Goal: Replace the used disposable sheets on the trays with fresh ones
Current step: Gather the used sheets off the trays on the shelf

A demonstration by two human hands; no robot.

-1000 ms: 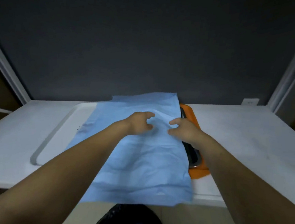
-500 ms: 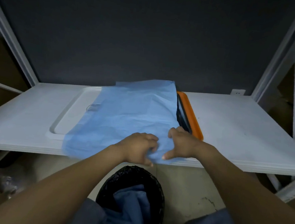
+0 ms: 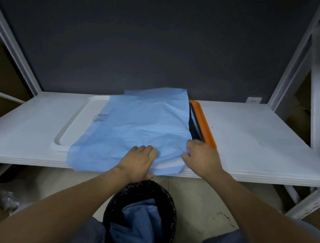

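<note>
Hands have spread apart. Black bin [image 3: 170, 208] nearest, crumpled sheets [image 3: 139, 227] inside. Your left hand [image 3: 138, 161] grips the blue sheet [image 3: 136, 123] at the shelf [image 3: 258, 148] lip; your right hand [image 3: 202, 159] pinches its right corner. Sheet drapes the white tray [image 3: 74, 126]; orange tray [image 3: 203, 122] sits beside.

Left hand [image 3: 139, 159], right hand [image 3: 203, 159], both curled

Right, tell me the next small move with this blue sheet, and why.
Probably pull the blue sheet toward you off the shelf: both the left hand and right hand grip its near edge, it overhangs the front, and the bin holding crumpled blue sheets sits directly below.
</note>
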